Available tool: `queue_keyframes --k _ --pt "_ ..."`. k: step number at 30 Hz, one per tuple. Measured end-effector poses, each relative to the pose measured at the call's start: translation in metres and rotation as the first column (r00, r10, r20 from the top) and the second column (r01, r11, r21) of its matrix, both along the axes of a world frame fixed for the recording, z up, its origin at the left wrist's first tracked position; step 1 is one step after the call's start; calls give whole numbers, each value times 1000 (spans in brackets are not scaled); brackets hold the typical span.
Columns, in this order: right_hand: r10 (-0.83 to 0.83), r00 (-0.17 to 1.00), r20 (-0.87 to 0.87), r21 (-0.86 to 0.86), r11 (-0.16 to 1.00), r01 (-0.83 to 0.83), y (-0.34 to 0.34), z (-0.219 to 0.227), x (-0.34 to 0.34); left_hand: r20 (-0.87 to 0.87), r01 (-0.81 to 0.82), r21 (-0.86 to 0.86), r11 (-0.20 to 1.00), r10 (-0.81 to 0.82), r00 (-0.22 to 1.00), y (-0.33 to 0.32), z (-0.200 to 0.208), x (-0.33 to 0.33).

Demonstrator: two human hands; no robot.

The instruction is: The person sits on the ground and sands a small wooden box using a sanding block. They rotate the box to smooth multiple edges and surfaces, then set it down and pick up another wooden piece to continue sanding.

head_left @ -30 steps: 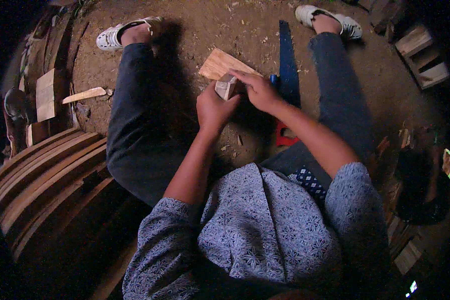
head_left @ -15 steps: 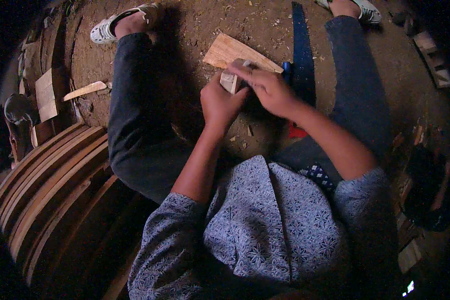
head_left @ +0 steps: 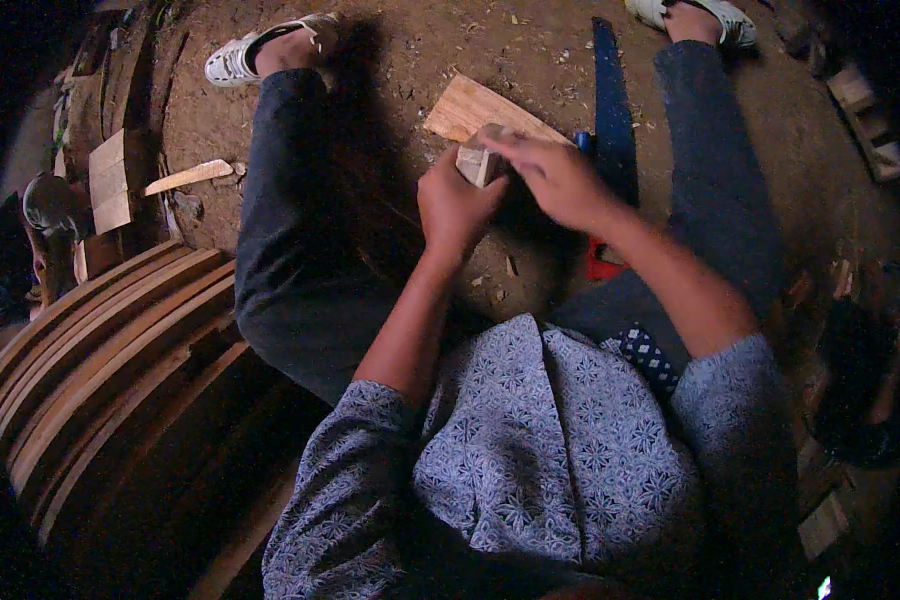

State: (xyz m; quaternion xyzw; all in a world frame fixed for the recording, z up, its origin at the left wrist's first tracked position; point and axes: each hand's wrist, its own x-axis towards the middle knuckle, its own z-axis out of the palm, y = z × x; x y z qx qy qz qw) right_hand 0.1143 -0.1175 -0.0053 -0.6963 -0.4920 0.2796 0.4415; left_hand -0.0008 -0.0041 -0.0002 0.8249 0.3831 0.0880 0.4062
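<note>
In front of me, my left hand (head_left: 455, 205) is closed around a short, pale wooden block (head_left: 477, 165), its cut end facing me. My right hand (head_left: 555, 175) lies over the far right side of the block, its fingers reaching across and touching it. Motion smears those fingers, so whether a thin thing sits beneath them is unclear. Just beyond both hands a flat, light-brown board (head_left: 475, 105) rests on the ground, its lower edge partly covered by my right hand.
A handsaw with a dark blue blade (head_left: 613, 100) and red handle (head_left: 604, 262) lies right of my hands. Curved wooden planks (head_left: 110, 330) are stacked at left, near a wood offcut (head_left: 110, 180) and a pale strip (head_left: 188, 178). A notched wooden piece (head_left: 865, 125) lies far right.
The whole view has shifted slightly, so things appear a little further right. My left hand keeps its hold on the block, while my right hand's fingers have moved slightly over it.
</note>
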Motion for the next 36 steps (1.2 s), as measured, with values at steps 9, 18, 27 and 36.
queue_keyframes --k 9,18,27,36 --pt "-32 999 -41 44 998 34 6 -18 8 47 26 13 1000 -27 999 -1 4 3" --pt "-99 995 -25 39 994 100 2 -23 9 28 8 -29 1000 -7 1000 -4 3 4" --pt "-271 930 -249 -187 956 228 -3 -31 28 60 12 -15 1000 -12 998 -1 -1 3" --pt "-206 977 48 30 978 205 4 -47 12 59 20 -33 999 -18 998 -6 3 5"
